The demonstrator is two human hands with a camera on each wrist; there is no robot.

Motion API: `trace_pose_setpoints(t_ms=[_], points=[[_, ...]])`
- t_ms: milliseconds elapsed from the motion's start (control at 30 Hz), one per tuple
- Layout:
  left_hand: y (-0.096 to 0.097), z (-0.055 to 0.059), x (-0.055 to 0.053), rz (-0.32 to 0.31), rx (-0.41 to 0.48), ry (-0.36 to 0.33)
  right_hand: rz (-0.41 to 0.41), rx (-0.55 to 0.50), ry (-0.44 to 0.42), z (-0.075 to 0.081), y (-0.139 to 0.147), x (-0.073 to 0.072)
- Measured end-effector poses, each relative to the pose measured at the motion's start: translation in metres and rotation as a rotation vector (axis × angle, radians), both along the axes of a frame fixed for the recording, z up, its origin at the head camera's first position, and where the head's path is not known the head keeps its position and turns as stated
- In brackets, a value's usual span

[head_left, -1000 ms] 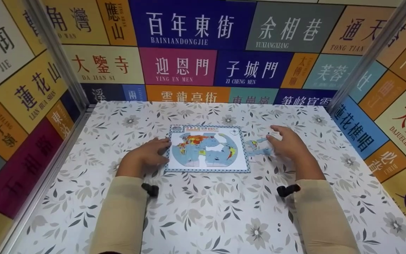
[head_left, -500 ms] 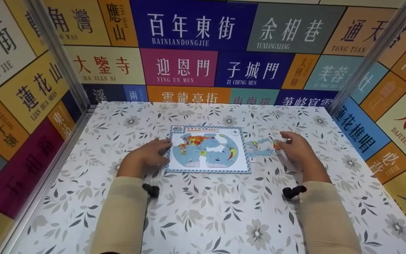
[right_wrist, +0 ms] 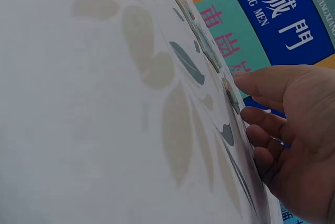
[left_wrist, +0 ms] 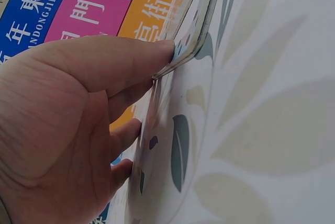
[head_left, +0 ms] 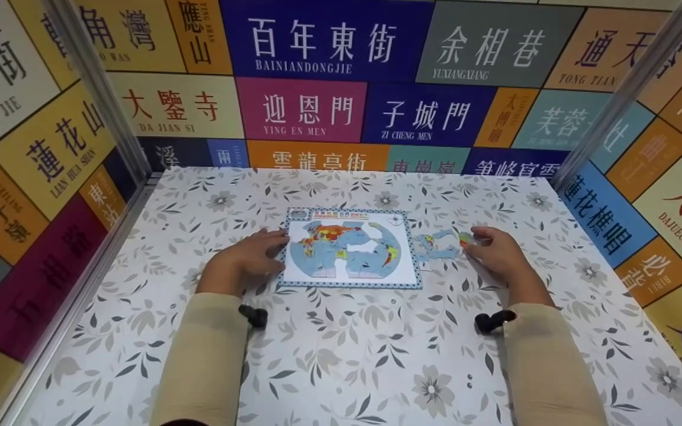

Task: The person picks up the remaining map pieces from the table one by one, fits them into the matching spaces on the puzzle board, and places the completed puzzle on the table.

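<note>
A world map puzzle board (head_left: 350, 284) with a blue dotted border lies flat in the middle of the table; white gaps show between its map pieces. My left hand (head_left: 249, 260) rests at its left edge, and the left wrist view shows the thumb (left_wrist: 152, 59) touching the board edge (left_wrist: 201, 35) near a corner. Right of the board are loose light-blue puzzle pieces (head_left: 438, 254). Beside them lies a small green and red puzzle piece (head_left: 463, 239). My right hand (head_left: 501, 257) is at this piece, thumb and fingers apart, in the right wrist view (right_wrist: 293, 119).
A white tablecloth (head_left: 341, 367) with grey leaves and flowers covers the table. Panels with large Chinese characters (head_left: 329, 41) stand behind it and at both sides. Metal posts (head_left: 619, 94) mark the corners. A small black device (head_left: 253, 316) sits at each wrist.
My right hand has moved slightly right and toward me, uncovering the green and red piece. My left hand stays at the board's left edge.
</note>
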State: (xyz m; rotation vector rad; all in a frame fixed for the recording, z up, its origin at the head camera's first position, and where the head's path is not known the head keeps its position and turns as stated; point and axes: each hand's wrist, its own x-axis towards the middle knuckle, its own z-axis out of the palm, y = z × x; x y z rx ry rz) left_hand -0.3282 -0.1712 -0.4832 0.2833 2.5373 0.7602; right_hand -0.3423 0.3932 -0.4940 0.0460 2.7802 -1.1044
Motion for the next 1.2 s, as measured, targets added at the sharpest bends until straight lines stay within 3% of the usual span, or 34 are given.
trace_pose_setpoints(t_ms=[167, 667, 1000, 1200], points=[[-0.0001, -0.0024, -0.0008, 0.025, 0.011, -0.016, -0.010, 0.027, 0.020, -0.0044, 0.0004, -0.0001], [-0.0010, -0.0021, -0.0036, 0.041, 0.008, -0.049, -0.041, 0.048, -0.045, -0.0058, 0.0013, -0.0020], [-0.0002, -0.0032, -0.0019, -0.007, -0.029, 0.011, -0.014, 0.079, -0.060, -0.0076, 0.0026, -0.0043], [0.0011, -0.0025, -0.0013, 0.003, -0.027, 0.002, 0.010, 0.092, -0.038, -0.0082, 0.0006, -0.0041]])
